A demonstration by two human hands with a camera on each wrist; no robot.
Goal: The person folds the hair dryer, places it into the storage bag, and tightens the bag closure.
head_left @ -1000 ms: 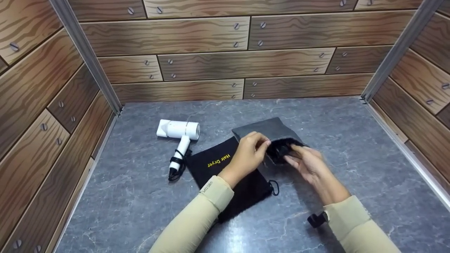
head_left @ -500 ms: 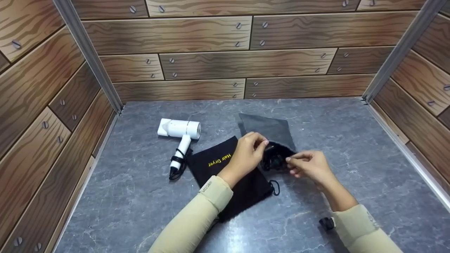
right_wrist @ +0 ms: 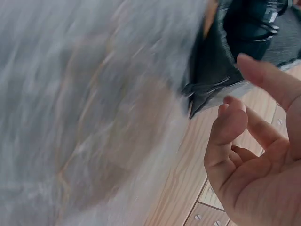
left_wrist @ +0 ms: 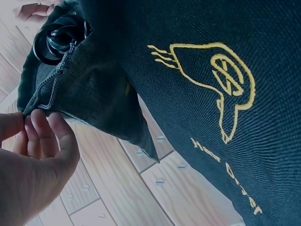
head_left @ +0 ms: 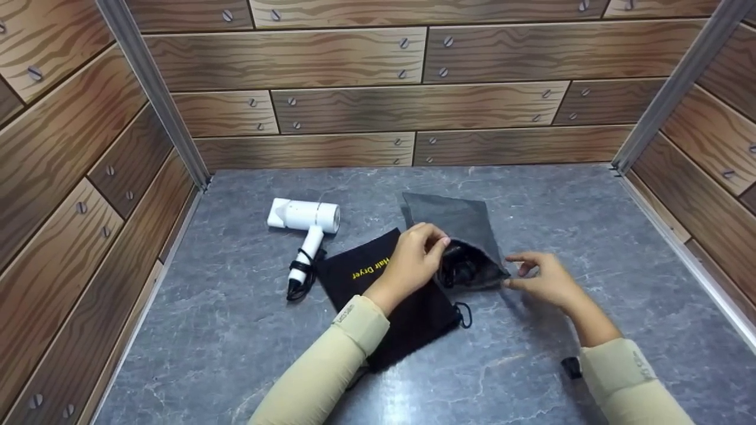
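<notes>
A dark grey drawstring pouch (head_left: 455,215) lies at right of centre, its mouth toward me. My left hand (head_left: 413,260) pinches the left side of that mouth between thumb and fingertips; the left wrist view shows the grip by the drawstring. Inside the pouch sits a black, glossy item with looped cord (left_wrist: 63,35), partly hidden by the cloth. My right hand (head_left: 543,280) is beside the mouth's right corner, thumb and forefinger spread, holding nothing. Under my left forearm lies a black cloth bag (head_left: 419,324) lettered "Hair Dryer" in yellow.
A white hair dryer (head_left: 302,216) with its black cord wrapped round the handle lies left of the black bag. Wood-patterned walls (head_left: 354,106) enclose the grey marbled table (head_left: 236,342). A small black device (head_left: 571,367) sits at my right cuff.
My right hand has come out of the pouch's mouth, pinched its rim, then let go and moved right. The pouch has turned slightly and its mouth has spread. My left hand keeps its pinch.
</notes>
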